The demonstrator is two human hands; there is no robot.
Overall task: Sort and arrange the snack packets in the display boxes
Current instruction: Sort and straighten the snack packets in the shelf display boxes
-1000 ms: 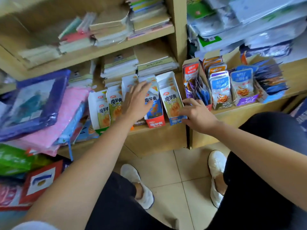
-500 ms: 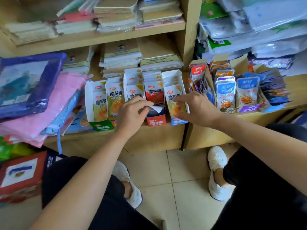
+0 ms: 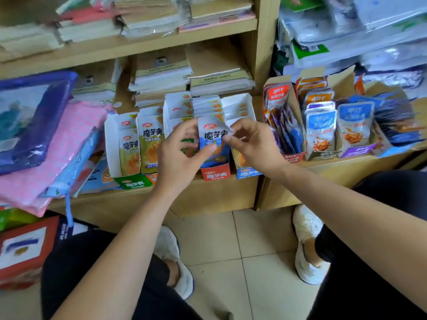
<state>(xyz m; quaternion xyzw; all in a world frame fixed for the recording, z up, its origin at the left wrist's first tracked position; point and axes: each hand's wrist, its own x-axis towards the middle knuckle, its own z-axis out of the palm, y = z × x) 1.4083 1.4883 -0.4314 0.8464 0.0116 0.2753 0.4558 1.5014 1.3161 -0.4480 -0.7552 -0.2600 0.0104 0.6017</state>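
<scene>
Both the left hand [image 3: 179,158] and right hand [image 3: 251,144] are pinching one blue snack packet [image 3: 213,142], sorting it; next, slotting it upright into the blue-fronted box [image 3: 246,174].

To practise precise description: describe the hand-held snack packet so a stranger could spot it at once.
On the lower wooden shelf stands a row of white display boxes. Above the red-fronted box, the left hand and right hand pinch one packet. Only it is hand-held, and its face is blue.
</scene>
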